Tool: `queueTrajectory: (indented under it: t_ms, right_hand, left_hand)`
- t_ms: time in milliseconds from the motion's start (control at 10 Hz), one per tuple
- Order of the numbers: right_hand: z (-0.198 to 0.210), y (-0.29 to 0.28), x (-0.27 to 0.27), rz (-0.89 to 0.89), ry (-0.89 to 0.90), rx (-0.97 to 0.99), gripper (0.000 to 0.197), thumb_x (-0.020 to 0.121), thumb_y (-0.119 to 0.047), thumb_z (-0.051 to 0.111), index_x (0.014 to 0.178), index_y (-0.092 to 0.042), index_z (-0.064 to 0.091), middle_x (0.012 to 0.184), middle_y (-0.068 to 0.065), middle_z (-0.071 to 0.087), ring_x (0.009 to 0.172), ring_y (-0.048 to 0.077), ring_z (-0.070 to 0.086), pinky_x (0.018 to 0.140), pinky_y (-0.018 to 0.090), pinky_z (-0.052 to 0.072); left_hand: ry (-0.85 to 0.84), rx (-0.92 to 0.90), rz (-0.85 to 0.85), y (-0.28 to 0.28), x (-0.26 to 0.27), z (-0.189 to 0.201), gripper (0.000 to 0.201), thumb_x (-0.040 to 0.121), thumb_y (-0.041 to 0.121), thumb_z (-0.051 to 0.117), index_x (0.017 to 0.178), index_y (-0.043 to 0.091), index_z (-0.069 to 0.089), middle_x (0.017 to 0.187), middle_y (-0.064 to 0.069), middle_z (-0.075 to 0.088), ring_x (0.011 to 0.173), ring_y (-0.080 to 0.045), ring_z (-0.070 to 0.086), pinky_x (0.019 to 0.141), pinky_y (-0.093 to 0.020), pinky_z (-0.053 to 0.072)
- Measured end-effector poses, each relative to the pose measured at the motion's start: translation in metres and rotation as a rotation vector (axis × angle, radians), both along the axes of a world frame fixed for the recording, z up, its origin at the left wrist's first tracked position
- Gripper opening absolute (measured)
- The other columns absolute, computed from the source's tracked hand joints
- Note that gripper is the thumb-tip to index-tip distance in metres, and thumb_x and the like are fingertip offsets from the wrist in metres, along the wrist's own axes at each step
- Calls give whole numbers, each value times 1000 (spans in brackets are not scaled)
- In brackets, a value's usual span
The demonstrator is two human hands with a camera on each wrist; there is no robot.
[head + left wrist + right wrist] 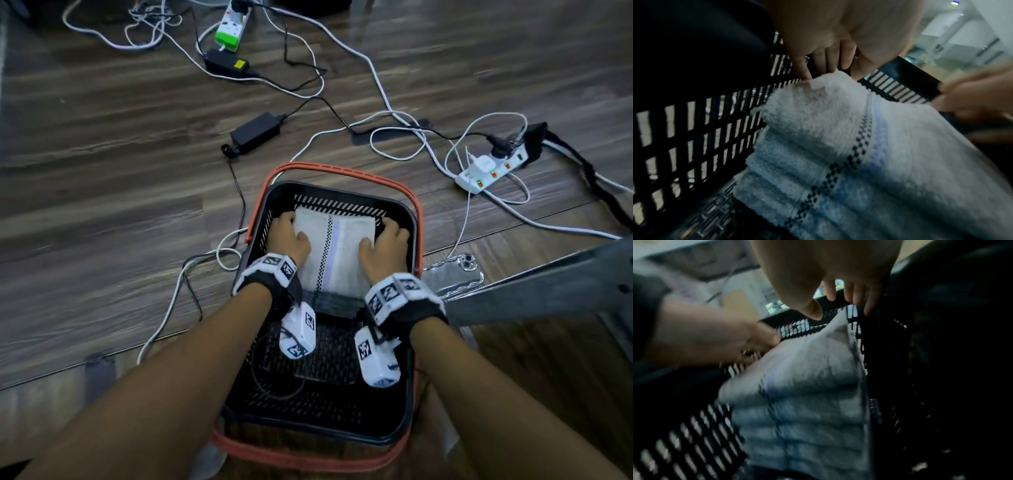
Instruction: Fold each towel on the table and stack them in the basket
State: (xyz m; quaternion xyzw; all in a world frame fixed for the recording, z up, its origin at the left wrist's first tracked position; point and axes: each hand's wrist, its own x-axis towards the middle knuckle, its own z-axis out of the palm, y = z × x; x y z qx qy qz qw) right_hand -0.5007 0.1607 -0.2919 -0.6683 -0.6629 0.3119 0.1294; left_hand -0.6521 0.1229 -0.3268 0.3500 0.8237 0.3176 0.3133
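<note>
**Both hands on the folded towel in the basket**

Head view: a folded white towel lies at the far end of the black basket. The left hand and right hand grasp its left and right edges, thumbs on top.

Left wrist view: the fingers curl down beside the towel's far corner.

Right wrist view: blurred; the thumb touches the towel's far edge.

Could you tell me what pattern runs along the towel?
A black-and-white checked stripe beside a pale blue band, clearest from the head view.
</note>
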Motion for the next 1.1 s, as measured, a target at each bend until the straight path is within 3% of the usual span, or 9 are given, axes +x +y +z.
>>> queueTrajectory:
  t_ms: [100,200,300,500,700,900,1100]
  right_hand:
    - [-11,-14,-6,293,-369,325,50,85,-13,53,134,-8,42,143,15,37,130,32,35,97,42,37]
    - [-24,-18,-10,385,-518,305,50,88,-14,45,137,-8,39,151,13,30,140,29,25,109,47,27]
    - [-35,-17,-10,402,-570,194,55,93,-19,34,146,-9,22,157,10,13,145,25,10,114,47,14]
    - [-47,-15,-13,425,-584,114,57,97,-28,27,148,-8,11,158,11,3,146,24,1,116,48,5]
    - [-61,-20,-15,396,-558,107,58,98,-29,24,149,-7,4,158,10,-7,146,24,-6,117,50,5]
    - [-82,-23,-14,364,-529,165,63,97,-33,25,149,-7,1,158,12,-7,146,26,-5,116,52,5]
    - [-74,-21,-13,382,-546,88,63,98,-35,21,148,-7,-5,157,13,-13,145,26,-12,117,51,0]
  left_hand:
    - [226,31,-204,-2,15,-1,51,92,14,42,142,9,33,151,-8,28,139,-23,25,112,-37,25]
    - [334,-35,-375,-3,20,-9,51,98,22,31,147,12,21,158,-6,7,146,-17,4,117,-43,15]
    - [348,-122,-479,-6,15,-21,53,100,29,21,149,14,9,159,-4,-2,146,-16,-4,118,-46,9]
    - [444,-164,-515,-9,14,-44,55,100,30,17,149,15,-1,158,-3,-7,145,-16,-7,117,-48,5]
    - [499,-124,-500,-9,15,-61,56,99,32,18,149,15,-2,158,-3,-7,146,-17,-6,116,-47,4]
    - [511,-105,-488,-9,18,-66,56,99,34,17,149,19,-3,158,0,-8,145,-15,-7,116,-47,1]
    - [490,-168,-495,-7,21,-55,57,99,33,16,149,16,-6,158,-1,-10,145,-17,-10,116,-50,0]
